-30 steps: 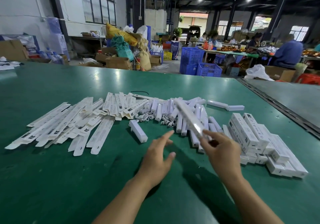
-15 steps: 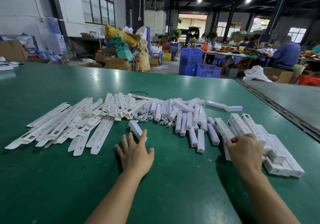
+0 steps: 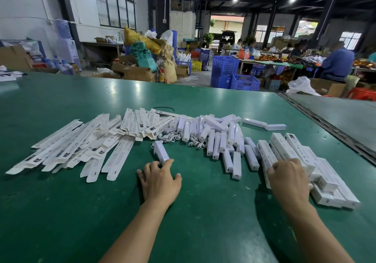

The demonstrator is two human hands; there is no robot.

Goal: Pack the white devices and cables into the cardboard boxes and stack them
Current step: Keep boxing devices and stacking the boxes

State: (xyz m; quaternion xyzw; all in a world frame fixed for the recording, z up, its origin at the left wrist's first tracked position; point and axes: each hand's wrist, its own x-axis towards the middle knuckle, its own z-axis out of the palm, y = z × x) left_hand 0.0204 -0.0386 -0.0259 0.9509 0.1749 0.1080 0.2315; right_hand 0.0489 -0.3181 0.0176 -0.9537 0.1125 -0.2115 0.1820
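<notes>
On the green table [image 3: 203, 212] a lone white device [image 3: 160, 152] lies apart from the pile, and the fingertips of my left hand [image 3: 160, 179] touch its near end with the fingers spread. A heap of white devices [image 3: 215, 136] with coiled white cables [image 3: 195, 143] fills the middle. Flat unfolded boxes [image 3: 81, 146] fan out on the left. Packed boxes [image 3: 325, 177] are stacked on the right. My right hand [image 3: 289, 179] curls its fingers over the near end of the leftmost packed box [image 3: 265, 155] beside that stack.
Two more devices [image 3: 264, 124] lie end to end behind the stack. A thin black loop [image 3: 162, 108] sits at the back of the pile. A metal seam [image 3: 325, 124] runs along the table's right side. Blue crates [image 3: 223, 71] and seated people are beyond the far edge.
My right hand brought a long box down from mid-air to the left side of the stack. My left hand moved left and forward onto the lone device.
</notes>
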